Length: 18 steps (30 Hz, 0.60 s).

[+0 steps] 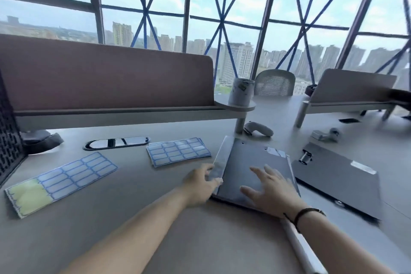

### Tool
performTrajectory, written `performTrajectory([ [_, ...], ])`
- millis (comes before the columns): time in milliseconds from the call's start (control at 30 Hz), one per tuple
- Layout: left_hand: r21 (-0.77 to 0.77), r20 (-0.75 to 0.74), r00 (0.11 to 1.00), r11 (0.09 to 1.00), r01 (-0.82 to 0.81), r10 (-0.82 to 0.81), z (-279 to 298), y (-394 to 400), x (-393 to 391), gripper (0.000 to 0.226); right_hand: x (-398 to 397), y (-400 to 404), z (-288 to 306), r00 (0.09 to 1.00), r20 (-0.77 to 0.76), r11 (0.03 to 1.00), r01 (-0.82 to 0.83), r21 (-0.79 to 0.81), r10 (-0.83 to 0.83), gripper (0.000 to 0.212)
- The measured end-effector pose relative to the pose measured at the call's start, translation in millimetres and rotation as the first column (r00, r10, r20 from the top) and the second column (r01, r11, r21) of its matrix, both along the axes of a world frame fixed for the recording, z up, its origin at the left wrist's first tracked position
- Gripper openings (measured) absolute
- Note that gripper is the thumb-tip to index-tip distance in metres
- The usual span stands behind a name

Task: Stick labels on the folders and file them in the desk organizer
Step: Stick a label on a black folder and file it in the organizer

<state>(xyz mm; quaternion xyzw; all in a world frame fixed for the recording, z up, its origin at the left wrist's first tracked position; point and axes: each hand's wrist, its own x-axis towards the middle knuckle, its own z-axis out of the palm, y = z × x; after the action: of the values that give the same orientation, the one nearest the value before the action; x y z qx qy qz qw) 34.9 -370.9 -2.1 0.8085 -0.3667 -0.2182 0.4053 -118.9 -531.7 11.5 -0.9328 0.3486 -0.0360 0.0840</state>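
on the desk (133,218), both hands press a dark folder (249,162).

The desk (178,236) is plain grey. On it, left of the dark grey folder (251,162), lie two label sheets: the nearer sheet (73,176) has white labels edged in blue and a pale yellow bare end; the farther stack (178,151) shows the same blue-bordered grid. Right of that folder lies a second dark grey folder (340,176). The partition (100,73) behind is dull reddish brown.
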Motion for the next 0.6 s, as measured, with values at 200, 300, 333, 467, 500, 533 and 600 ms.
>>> performTrajectory([
  [200, -0.166, -0.374, 0.899, 0.937, -0.307, 0.228, 11.8, -44.8, -25.7, 0.016, -39.3, -26.7, -27.0, 0.986, 0.026, 0.971, 0.157, 0.178, -0.164, 0.076],
  [300, -0.175, -0.511, 0.824, 0.909, -0.379, 0.245, 12.8, -46.7, -19.0, 0.025, -42.3, -23.0, -27.4, 0.982, 0.069, 0.970, 0.158, 0.187, -0.173, 0.074],
  [333, -0.167, -0.545, 0.803, 0.907, -0.386, 0.242, 13.4, -43.7, -17.2, 0.025, -43.8, -22.0, -26.0, 0.983, 0.074, 0.969, 0.152, 0.193, -0.168, 0.075],
  [467, -0.101, -0.625, 0.761, 0.949, -0.299, 0.174, 9.4, -29.9, -8.6, 0.010, -56.6, -17.4, -22.6, 0.983, 0.139, 0.969, 0.088, 0.232, -0.122, 0.073],
  [500, -0.092, -0.623, 0.767, 0.959, -0.266, 0.153, 10.0, -25.4, -8.6, 0.005, -61.8, -15.8, -22.0, 0.979, 0.167, 0.969, 0.077, 0.235, -0.118, 0.073],
  [533, -0.083, -0.616, 0.776, 0.969, -0.234, 0.134, 10.8, -20.0, -8.8, 0.014, -67.3, -14.3, -21.3, 0.973, 0.198, 0.967, 0.071, 0.243, -0.121, 0.072],
  [600, -0.069, -0.621, 0.779, 0.983, -0.168, 0.090, 15.3, -7.5, -13.7, 0.022, -76.8, -10.2, -19.4, 0.950, 0.272, 0.956, 0.071, 0.283, -0.151, 0.065],
])
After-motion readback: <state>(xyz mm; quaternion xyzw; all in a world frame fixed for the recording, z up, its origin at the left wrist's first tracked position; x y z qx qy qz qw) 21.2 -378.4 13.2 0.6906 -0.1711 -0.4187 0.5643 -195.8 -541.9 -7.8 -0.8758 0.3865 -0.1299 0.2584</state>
